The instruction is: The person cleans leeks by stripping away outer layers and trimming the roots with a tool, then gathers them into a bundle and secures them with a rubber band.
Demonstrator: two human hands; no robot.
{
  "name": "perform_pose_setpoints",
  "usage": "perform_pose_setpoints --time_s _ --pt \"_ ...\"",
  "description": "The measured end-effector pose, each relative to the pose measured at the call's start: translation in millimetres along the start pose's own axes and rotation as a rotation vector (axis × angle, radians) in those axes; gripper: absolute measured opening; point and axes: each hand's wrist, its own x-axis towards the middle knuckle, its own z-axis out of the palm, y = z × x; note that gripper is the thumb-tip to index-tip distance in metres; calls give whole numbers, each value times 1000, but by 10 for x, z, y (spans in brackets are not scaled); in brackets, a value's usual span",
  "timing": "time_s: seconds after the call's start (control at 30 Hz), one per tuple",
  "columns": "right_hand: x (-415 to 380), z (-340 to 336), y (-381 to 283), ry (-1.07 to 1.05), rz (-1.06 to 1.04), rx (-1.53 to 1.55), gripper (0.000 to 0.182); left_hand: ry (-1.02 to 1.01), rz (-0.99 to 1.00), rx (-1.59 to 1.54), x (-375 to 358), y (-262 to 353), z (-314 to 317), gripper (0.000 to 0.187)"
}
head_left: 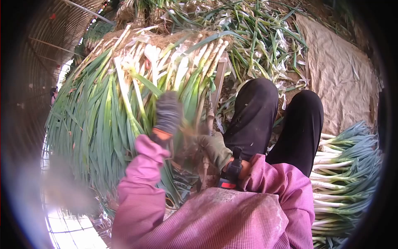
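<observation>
My left hand (168, 112), in a grey striped glove with an orange cuff, is over the near side of a big heap of long green onions (99, 112). It is smeared by motion, and whether its fingers grip a stalk cannot be made out. My right hand (213, 148), in an olive-grey glove, is low in front of my body beside a narrow upright bar (210, 120). Its fingertips are lost in a blurred patch between the two hands. The heap's white stems point away from me and its green leaves hang toward the left.
Stripped leaves and peelings (265, 41) lie thick beyond my knees (255, 112). A brown sheet (336, 74) covers ground at the right. Below it, clean white-stemmed green onions (331, 182) are stacked. A ribbed tunnel wall (33, 74) runs along the left.
</observation>
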Motion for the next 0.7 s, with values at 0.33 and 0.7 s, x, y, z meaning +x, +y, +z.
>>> perform_pose_setpoints --time_s 0.33,0.7 --pt "24 -70 -44 60 -12 -48 37 -288 -210 385 255 826 738 62" --pt "-36 -52 -98 -1 -107 -43 33 -566 -433 -976 557 -311 -325 61"
